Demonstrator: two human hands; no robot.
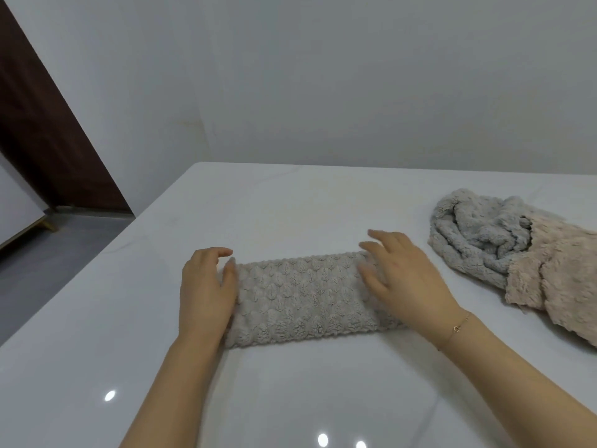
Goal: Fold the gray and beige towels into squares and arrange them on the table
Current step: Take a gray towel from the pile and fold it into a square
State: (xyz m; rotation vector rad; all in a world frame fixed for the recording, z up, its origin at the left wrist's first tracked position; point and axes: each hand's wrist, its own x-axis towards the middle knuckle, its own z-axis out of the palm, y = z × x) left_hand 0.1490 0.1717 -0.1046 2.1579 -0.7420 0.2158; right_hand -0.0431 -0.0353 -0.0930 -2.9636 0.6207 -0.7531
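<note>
A white glossy table (97, 318) fills the lower half of the view, its far edge against a pale gray wall (323, 76). Bright spots of lamp light reflect in the near part of the top. At the far left a dark brown door (38, 124) slants down to a gray floor (58, 250).

Near the table's right edge lies a crumpled heap of two cloths: a gray towel (475, 234), bunched in loose folds on the heap's left side, and a beige towel (562, 273) touching it on the right and running off toward the frame edge. Part of the beige cloth overlaps the gray one's lower right side.

In the middle of the table, well apart from the heap, a folded towel (303, 295) lies flat as a long strip, grayish beige with a raised scalloped pile, its long sides running left to right. It is a rectangle, not yet a square.

The left hand (206, 289) lies at the strip's left end, palm down, thumb on the cloth's top edge and fingers bent loosely over the end; whether it pinches the cloth I cannot tell. The right hand (403, 273) rests on the strip's right end with fingers spread and nearly straight, slightly blurred, pressing rather than gripping. A thin gold bracelet (460, 324) circles the right wrist
</note>
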